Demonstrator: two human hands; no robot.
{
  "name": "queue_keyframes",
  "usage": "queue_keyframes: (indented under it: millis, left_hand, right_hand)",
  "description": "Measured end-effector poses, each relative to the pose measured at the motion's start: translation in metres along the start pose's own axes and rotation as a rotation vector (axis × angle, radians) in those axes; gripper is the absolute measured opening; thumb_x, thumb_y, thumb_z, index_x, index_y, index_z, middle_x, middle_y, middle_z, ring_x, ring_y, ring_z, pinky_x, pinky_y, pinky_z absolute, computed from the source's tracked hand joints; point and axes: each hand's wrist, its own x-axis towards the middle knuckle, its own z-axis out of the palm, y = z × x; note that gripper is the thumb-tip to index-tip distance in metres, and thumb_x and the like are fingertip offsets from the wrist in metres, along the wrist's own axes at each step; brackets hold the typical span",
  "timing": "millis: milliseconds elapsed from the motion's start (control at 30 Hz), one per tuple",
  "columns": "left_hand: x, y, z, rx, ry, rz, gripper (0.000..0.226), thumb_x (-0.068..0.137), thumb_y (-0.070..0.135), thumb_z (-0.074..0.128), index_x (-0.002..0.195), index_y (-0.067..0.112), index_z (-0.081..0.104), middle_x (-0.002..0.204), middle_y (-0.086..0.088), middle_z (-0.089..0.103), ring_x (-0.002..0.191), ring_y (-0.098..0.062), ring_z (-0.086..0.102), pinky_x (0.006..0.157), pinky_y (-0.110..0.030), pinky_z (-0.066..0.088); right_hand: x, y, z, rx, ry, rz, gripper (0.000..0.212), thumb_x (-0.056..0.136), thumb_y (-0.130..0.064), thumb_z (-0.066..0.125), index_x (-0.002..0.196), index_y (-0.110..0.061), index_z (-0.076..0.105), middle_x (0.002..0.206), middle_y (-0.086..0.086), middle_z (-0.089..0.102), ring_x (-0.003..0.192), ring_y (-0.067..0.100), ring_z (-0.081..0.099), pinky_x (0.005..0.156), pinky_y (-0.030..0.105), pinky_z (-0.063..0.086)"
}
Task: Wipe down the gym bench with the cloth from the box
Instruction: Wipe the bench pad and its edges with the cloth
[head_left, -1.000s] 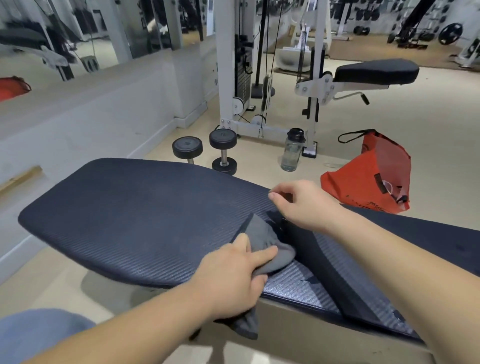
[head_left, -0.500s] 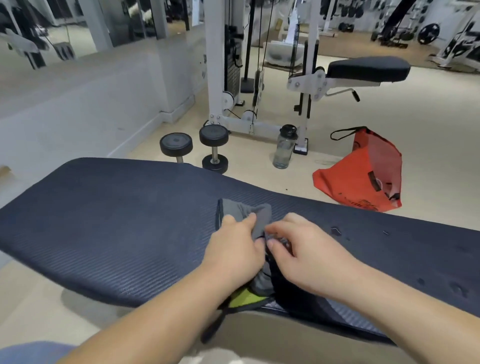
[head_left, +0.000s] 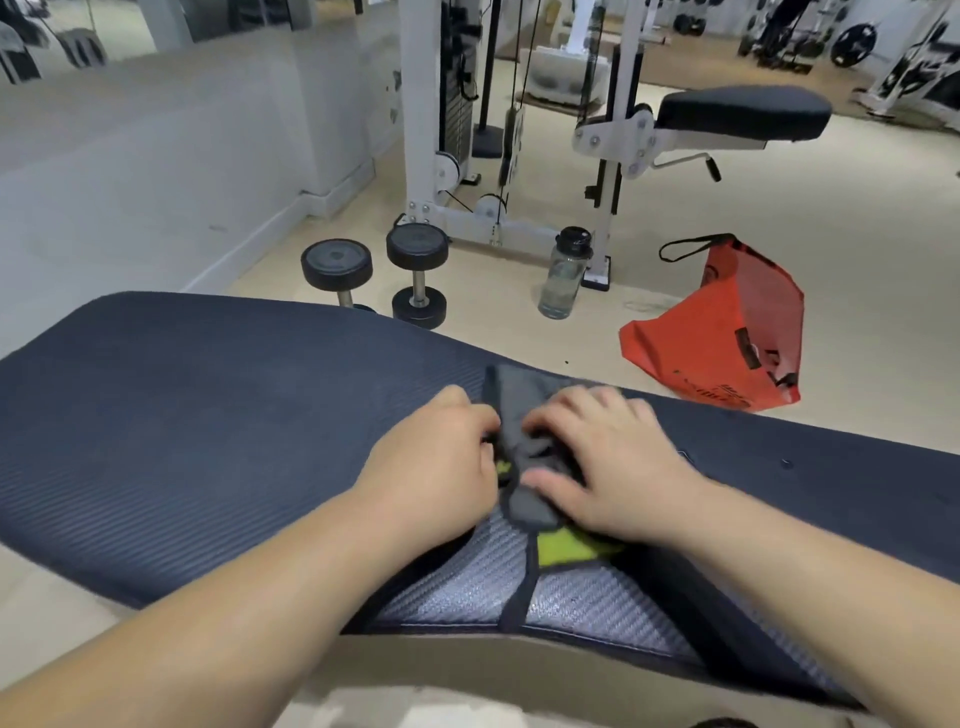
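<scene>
While both forearms reach in from the lower edge of the head view, the left hand (head_left: 441, 457) and the right hand (head_left: 608, 467) meet over a grey cloth (head_left: 519, 410). The cloth lies bunched on the dark ribbed surface of the gym bench (head_left: 208, 415), about midway along its visible length. The grip of the left hand is closed on the cloth's left edge, fingers curled inward against the fabric. The grip of the right hand is clamped on the cloth from the other side, bent fingertips on top and the thumb laid across its lower fold. The upper end of the cloth extends flat beyond both hands, toward the far edge of the pad. A yellow-green patch (head_left: 566, 545) shows just below the right hand (whether it belongs to the cloth cannot be told). It lies next to a dark strap (head_left: 519, 587) that crosses a silvery woven panel (head_left: 457, 587) at the near edge of the bench. On the floor beyond the bench, two dumbbells (head_left: 415, 275) stand on end side by side. A clear water bottle (head_left: 566, 275) with a black cap stands upright beside the foot of a white cable machine (head_left: 431, 130). To the right, an orange bag (head_left: 727, 338) with a black strap slumps on the floor. Behind it a black seat pad (head_left: 743, 111) is mounted on a white frame.
</scene>
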Motion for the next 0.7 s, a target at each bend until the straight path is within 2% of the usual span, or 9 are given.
queue_keyframes:
  millis: [67, 133, 233, 367, 467, 533, 567, 633, 700]
  left_hand:
    - [0.002, 0.002, 0.001, -0.026, 0.029, 0.006, 0.026, 0.094, 0.027, 0.046, 0.112, 0.028, 0.065, 0.107, 0.002, 0.050, 0.103, -0.026, 0.059, 0.085, -0.046, 0.055]
    - [0.001, 0.003, 0.003, -0.037, 0.020, 0.008, 0.028, 0.095, 0.027, 0.048, 0.117, 0.029, 0.065, 0.110, 0.005, 0.050, 0.104, -0.023, 0.059, 0.086, -0.045, 0.055]
    - [-0.002, 0.001, 0.006, -0.041, -0.039, 0.017, 0.023, 0.093, 0.031, 0.051, 0.108, 0.032, 0.068, 0.104, 0.007, 0.050, 0.100, -0.023, 0.060, 0.085, -0.044, 0.055]
    - [-0.004, -0.003, 0.009, -0.018, -0.058, 0.008, 0.029, 0.090, 0.028, 0.048, 0.110, 0.033, 0.069, 0.104, 0.011, 0.051, 0.099, -0.022, 0.061, 0.085, -0.043, 0.056]
    - [-0.005, -0.004, 0.013, -0.027, -0.049, 0.018, 0.026, 0.093, 0.027, 0.049, 0.109, 0.033, 0.070, 0.104, 0.013, 0.051, 0.096, -0.019, 0.061, 0.083, -0.042, 0.056]
    - [-0.006, -0.003, 0.015, -0.033, -0.044, 0.024, 0.024, 0.095, 0.027, 0.050, 0.108, 0.033, 0.069, 0.103, 0.013, 0.051, 0.095, -0.018, 0.060, 0.082, -0.042, 0.056]
    - [-0.007, -0.003, 0.016, -0.033, -0.044, 0.025, 0.024, 0.095, 0.028, 0.050, 0.107, 0.034, 0.069, 0.103, 0.013, 0.051, 0.094, -0.018, 0.060, 0.082, -0.042, 0.056]
    - [-0.007, -0.001, 0.016, -0.021, -0.042, 0.028, 0.024, 0.094, 0.028, 0.049, 0.105, 0.034, 0.069, 0.103, 0.012, 0.052, 0.095, -0.020, 0.061, 0.081, -0.043, 0.056]
    - [-0.007, 0.001, 0.016, 0.007, -0.028, 0.018, 0.018, 0.089, 0.025, 0.049, 0.090, 0.030, 0.066, 0.098, 0.009, 0.051, 0.093, -0.022, 0.060, 0.077, -0.041, 0.054]
  right_hand:
    - [0.010, 0.024, -0.005, -0.005, 0.013, 0.163, 0.056, 0.086, -0.072, 0.050, 0.130, -0.038, 0.055, 0.133, -0.005, 0.055, 0.128, 0.027, 0.048, 0.101, 0.043, 0.040]
    - [0.013, 0.036, -0.008, 0.072, -0.007, 0.262, 0.063, 0.080, -0.078, 0.056, 0.127, -0.035, 0.058, 0.130, -0.001, 0.055, 0.128, 0.029, 0.044, 0.106, 0.043, 0.040]
    - [0.003, 0.022, -0.007, 0.067, -0.065, 0.161, 0.085, 0.061, -0.096, 0.049, 0.115, -0.032, 0.058, 0.115, 0.000, 0.049, 0.117, 0.026, 0.043, 0.102, 0.045, 0.045]
    - [-0.009, 0.020, 0.000, 0.085, -0.081, -0.026, 0.064, 0.069, -0.087, 0.058, 0.109, -0.037, 0.056, 0.109, -0.005, 0.047, 0.109, 0.022, 0.045, 0.096, 0.045, 0.048]
    - [0.000, 0.053, -0.003, 0.034, -0.006, 0.170, 0.057, 0.079, -0.076, 0.060, 0.118, -0.035, 0.057, 0.121, 0.000, 0.054, 0.118, 0.027, 0.046, 0.102, 0.044, 0.045]
    - [0.002, 0.065, -0.005, -0.033, 0.028, 0.301, 0.055, 0.086, -0.071, 0.055, 0.120, -0.029, 0.056, 0.124, 0.007, 0.055, 0.118, 0.034, 0.048, 0.100, 0.046, 0.046]
    - [0.000, 0.062, -0.004, -0.053, 0.032, 0.302, 0.053, 0.087, -0.069, 0.054, 0.120, -0.028, 0.056, 0.124, 0.008, 0.055, 0.118, 0.035, 0.049, 0.099, 0.046, 0.047]
    - [-0.008, 0.041, 0.001, -0.022, 0.016, 0.150, 0.051, 0.087, -0.070, 0.049, 0.119, -0.031, 0.056, 0.120, 0.006, 0.053, 0.117, 0.033, 0.050, 0.095, 0.046, 0.045]
    - [-0.021, 0.009, 0.006, 0.109, -0.054, -0.095, 0.052, 0.085, -0.071, 0.047, 0.120, -0.033, 0.057, 0.118, 0.001, 0.049, 0.114, 0.027, 0.048, 0.093, 0.045, 0.040]
